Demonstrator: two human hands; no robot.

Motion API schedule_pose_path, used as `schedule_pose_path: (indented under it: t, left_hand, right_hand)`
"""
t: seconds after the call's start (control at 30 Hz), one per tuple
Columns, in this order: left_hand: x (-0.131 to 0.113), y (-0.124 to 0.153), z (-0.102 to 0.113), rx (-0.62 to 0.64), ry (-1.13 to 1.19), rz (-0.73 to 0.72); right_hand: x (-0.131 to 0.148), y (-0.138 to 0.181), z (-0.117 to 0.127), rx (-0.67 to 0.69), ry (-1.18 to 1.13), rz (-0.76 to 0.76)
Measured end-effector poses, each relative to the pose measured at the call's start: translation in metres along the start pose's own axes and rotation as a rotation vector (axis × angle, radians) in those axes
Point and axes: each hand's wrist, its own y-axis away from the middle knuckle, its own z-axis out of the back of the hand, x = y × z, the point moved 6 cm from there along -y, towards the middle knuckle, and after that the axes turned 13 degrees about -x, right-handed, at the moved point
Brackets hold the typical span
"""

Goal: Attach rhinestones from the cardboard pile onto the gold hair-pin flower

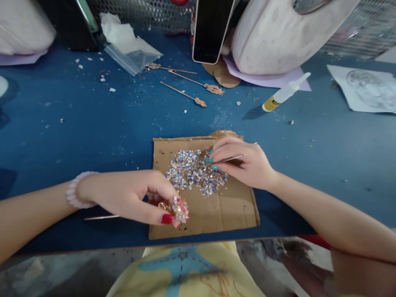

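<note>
My left hand [140, 198] is closed around a hairpin with a cluster of pink and clear rhinestones [180, 210] at its head. Its thin gold stick [102, 217] comes out below the wrist side of the hand. Over the pile of loose rhinestones [198, 171], my right hand [243, 161] pinches slim metal tweezers [229, 159]. Their tips are hidden by the fingers, near the right side of the pile. The blue and clear stones lie on a piece of cardboard [229, 210] at the front of the blue table.
Several gold hairpins [185, 93] lie behind the cardboard, near a plastic bag [133, 60] with white tissue. A small glue bottle [276, 99] stands at the right. Farther back are a phone [212, 31], a pale handbag-shaped object [266, 45] and a printed sheet [368, 88].
</note>
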Motion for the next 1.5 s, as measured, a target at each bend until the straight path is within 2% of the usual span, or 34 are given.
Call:
schedule_pose_path:
  t: [0.33, 0.57, 0.93, 1.17, 1.4, 1.5]
  left_hand:
    - [0.008, 0.001, -0.004, 0.065, -0.02, 0.076]
    - [0.003, 0.002, -0.003, 0.05, 0.039, 0.046]
    - [0.007, 0.003, -0.002, 0.079, -0.019, 0.055]
    - [0.007, 0.004, -0.001, 0.064, -0.051, 0.036]
    - [0.003, 0.002, 0.0, 0.04, -0.046, 0.013]
    - [0.001, 0.002, -0.001, 0.033, -0.048, 0.002]
  right_hand:
    - [0.005, 0.004, 0.001, 0.016, -0.015, -0.003]
    - [0.008, 0.003, 0.0, 0.071, -0.009, -0.028]
    - [0.002, 0.004, 0.009, -0.049, 0.04, -0.051]
    - [0.002, 0.004, 0.01, -0.052, 0.066, -0.021]
    - [0.008, 0.001, 0.007, 0.014, 0.035, 0.005]
    - [0.008, 0.001, 0.009, -0.013, 0.043, -0.01]
